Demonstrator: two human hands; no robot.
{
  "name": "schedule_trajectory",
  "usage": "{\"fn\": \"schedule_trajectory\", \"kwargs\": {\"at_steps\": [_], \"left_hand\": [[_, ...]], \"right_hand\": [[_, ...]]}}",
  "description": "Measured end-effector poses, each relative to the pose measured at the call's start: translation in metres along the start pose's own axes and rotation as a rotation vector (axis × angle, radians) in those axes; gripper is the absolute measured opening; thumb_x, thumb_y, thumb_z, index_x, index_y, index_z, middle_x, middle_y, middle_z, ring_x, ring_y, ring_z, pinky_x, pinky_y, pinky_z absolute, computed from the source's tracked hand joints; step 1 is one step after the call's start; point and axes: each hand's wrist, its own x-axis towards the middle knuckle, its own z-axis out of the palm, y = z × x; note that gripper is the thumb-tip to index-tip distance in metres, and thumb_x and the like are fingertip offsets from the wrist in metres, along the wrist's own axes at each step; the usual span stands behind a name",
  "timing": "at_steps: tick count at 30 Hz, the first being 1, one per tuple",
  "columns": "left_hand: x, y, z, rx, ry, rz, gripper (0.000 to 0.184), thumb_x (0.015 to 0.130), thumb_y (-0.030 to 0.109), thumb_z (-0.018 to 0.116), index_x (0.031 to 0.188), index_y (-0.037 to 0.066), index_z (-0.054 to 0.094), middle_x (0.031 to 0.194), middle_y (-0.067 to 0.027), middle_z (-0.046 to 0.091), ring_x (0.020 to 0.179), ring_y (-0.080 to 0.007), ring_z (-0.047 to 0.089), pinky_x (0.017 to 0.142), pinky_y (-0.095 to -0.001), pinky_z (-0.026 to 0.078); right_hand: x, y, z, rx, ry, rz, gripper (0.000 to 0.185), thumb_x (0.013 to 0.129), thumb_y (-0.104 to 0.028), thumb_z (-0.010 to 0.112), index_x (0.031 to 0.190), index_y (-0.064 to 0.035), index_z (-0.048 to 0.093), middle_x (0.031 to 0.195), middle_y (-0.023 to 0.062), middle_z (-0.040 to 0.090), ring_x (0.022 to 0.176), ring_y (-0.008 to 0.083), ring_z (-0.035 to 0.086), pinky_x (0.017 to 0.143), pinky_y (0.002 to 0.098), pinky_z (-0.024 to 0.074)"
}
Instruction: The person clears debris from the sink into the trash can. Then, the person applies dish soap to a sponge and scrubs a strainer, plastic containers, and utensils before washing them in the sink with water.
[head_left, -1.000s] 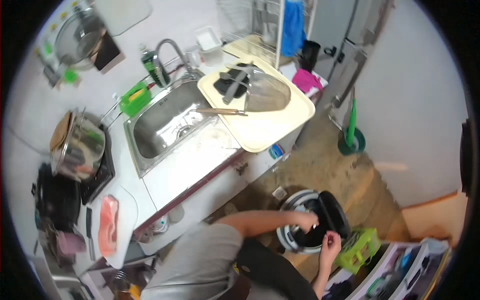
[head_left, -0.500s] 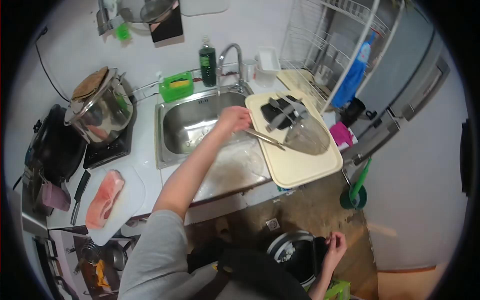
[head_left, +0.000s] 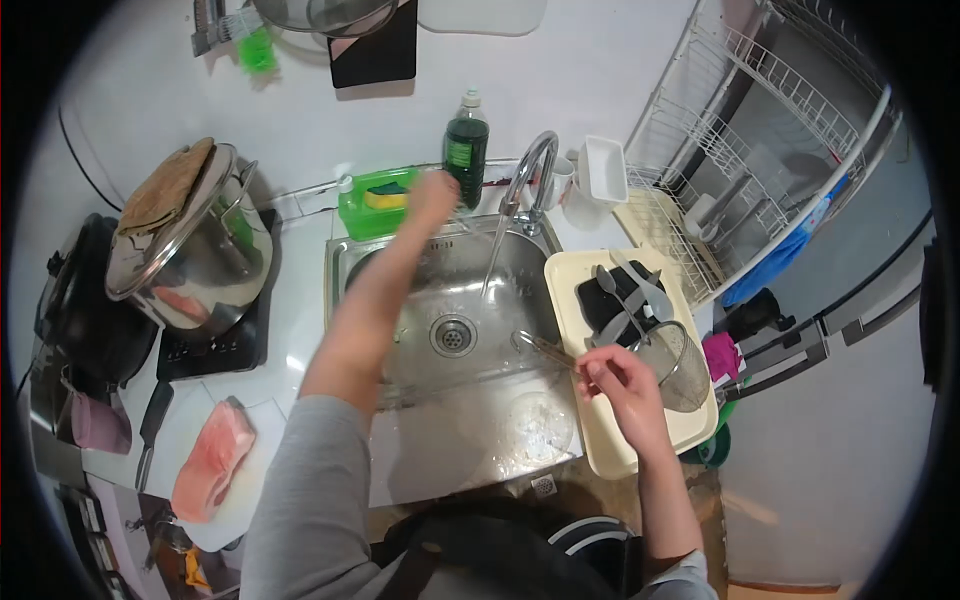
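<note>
A wire-mesh strainer (head_left: 684, 372) lies over the cream tray (head_left: 612, 455), its metal handle pointing left over the sink edge. My right hand (head_left: 625, 385) is closed around that handle, thumb and fingers pinched together. My left hand (head_left: 434, 205) is smeared by motion above the back of the sink, in front of the dish soap bottle (head_left: 467, 150) and beside the green sponge holder (head_left: 372, 215); its fingers cannot be made out. Water runs from the faucet (head_left: 528, 175) into the steel sink (head_left: 420, 360). Spoons (head_left: 622, 298) and a black piece (head_left: 598, 305) rest on the tray.
On the left, a slab of pink meat (head_left: 212, 465) lies on a white cutting board (head_left: 256, 455), beside a black-handled knife (head_left: 154, 415). A large steel pot (head_left: 200, 275) stands behind them. A white wire rack (head_left: 735, 165) rises at the back right.
My left hand has left the strainer handle and moved up and left toward the soap bottle. My right hand has come up from low beside the bin and taken the handle.
</note>
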Motion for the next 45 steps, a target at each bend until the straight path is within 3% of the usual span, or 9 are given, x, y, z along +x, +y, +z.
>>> {"fn": "schedule_trajectory", "kwargs": {"at_steps": [6, 13, 19, 22, 23, 27, 32, 34, 45], "left_hand": [[0.041, -0.095, -0.028, 0.444, -0.330, -0.099, 0.037, 0.065, 0.027, 0.069, 0.094, 0.005, 0.064, 0.086, -0.0169, 0.063, 0.069, -0.0308, 0.061, 0.067, -0.0376, 0.051], [-0.043, -0.021, -0.062, -0.798, -0.048, -0.438, 0.054, 0.066, 0.008, 0.065, 0.117, 0.009, 0.044, 0.076, -0.0008, 0.044, 0.065, -0.0100, 0.048, 0.053, -0.0232, 0.040], [-0.146, 0.021, 0.038, -1.489, -0.366, -0.663, 0.061, 0.072, 0.015, 0.057, 0.129, 0.009, 0.036, 0.111, -0.0099, 0.047, 0.102, -0.0230, 0.050, 0.079, -0.0370, 0.047], [-0.135, 0.029, 0.059, -0.214, -0.591, -0.250, 0.063, 0.071, 0.020, 0.056, 0.130, 0.009, 0.036, 0.126, -0.0121, 0.041, 0.108, -0.0280, 0.047, 0.082, -0.0425, 0.045], [-0.135, 0.044, 0.043, -0.099, -0.493, -0.139, 0.035, 0.076, 0.021, 0.054, 0.109, 0.007, 0.056, 0.108, -0.0199, 0.052, 0.097, -0.0400, 0.052, 0.085, -0.0427, 0.042], [-0.070, 0.031, -0.009, -0.039, -0.450, 0.330, 0.017, 0.076, 0.013, 0.054, 0.080, 0.003, 0.067, 0.072, -0.0169, 0.064, 0.064, -0.0272, 0.061, 0.064, -0.0349, 0.048], [-0.025, -0.028, -0.059, 0.669, -0.052, 0.097, 0.023, 0.074, 0.012, 0.055, 0.094, 0.008, 0.064, 0.095, -0.0144, 0.064, 0.086, -0.0303, 0.061, 0.074, -0.0380, 0.048], [-0.012, -0.059, -0.065, 0.849, -0.430, 0.028, 0.024, 0.076, 0.015, 0.056, 0.097, 0.008, 0.065, 0.090, -0.0172, 0.064, 0.085, -0.0302, 0.061, 0.075, -0.0380, 0.047], [0.007, -0.047, -0.036, 0.394, -0.440, 0.214, 0.025, 0.077, 0.012, 0.059, 0.102, 0.007, 0.063, 0.091, -0.0190, 0.062, 0.084, -0.0325, 0.061, 0.076, -0.0407, 0.048]], "right_hand": [[0.132, 0.013, 0.016, 0.331, -0.178, 0.347, 0.018, 0.088, -0.011, 0.047, 0.097, 0.0028, 0.054, 0.084, 0.0081, 0.057, 0.073, 0.0139, 0.058, 0.066, 0.0250, 0.0510], [0.262, 0.079, 0.083, 0.578, -0.283, 0.523, 0.026, 0.087, -0.018, 0.051, 0.097, 0.0059, 0.055, 0.083, 0.0141, 0.058, 0.075, 0.0294, 0.061, 0.070, 0.0372, 0.0531], [0.278, 0.116, 0.074, 0.673, -0.442, 0.786, 0.033, 0.082, -0.041, 0.055, 0.090, -0.0094, 0.057, 0.088, 0.0069, 0.059, 0.080, 0.0257, 0.059, 0.077, 0.0459, 0.0466], [0.272, 0.154, 0.056, 0.676, -0.288, 0.750, 0.021, 0.087, -0.029, 0.049, 0.092, -0.0099, 0.056, 0.085, 0.0048, 0.060, 0.077, 0.0253, 0.059, 0.076, 0.0476, 0.0465], [0.273, 0.153, 0.053, 0.563, -0.247, 0.774, 0.023, 0.091, -0.025, 0.042, 0.097, -0.0064, 0.054, 0.097, 0.0104, 0.058, 0.085, 0.0239, 0.059, 0.077, 0.0458, 0.0475], [0.287, 0.124, 0.071, 0.594, -0.387, 0.456, 0.029, 0.090, -0.023, 0.041, 0.108, -0.0032, 0.053, 0.095, 0.0145, 0.057, 0.088, 0.0261, 0.059, 0.078, 0.0392, 0.0479], [0.286, 0.099, 0.082, -0.418, -0.297, -0.325, 0.049, 0.088, -0.038, 0.045, 0.111, 0.0044, 0.052, 0.098, 0.0221, 0.058, 0.091, 0.0281, 0.058, 0.079, 0.0369, 0.0442], [0.271, 0.078, 0.090, -0.352, -0.190, -0.222, 0.056, 0.086, -0.044, 0.045, 0.110, 0.0063, 0.052, 0.098, 0.0246, 0.058, 0.093, 0.0298, 0.058, 0.080, 0.0372, 0.0430], [0.242, 0.049, 0.054, -0.483, -0.234, -0.205, 0.047, 0.085, -0.044, 0.049, 0.099, 0.0005, 0.056, 0.090, 0.0217, 0.060, 0.092, 0.0357, 0.057, 0.075, 0.0418, 0.0453]]}}
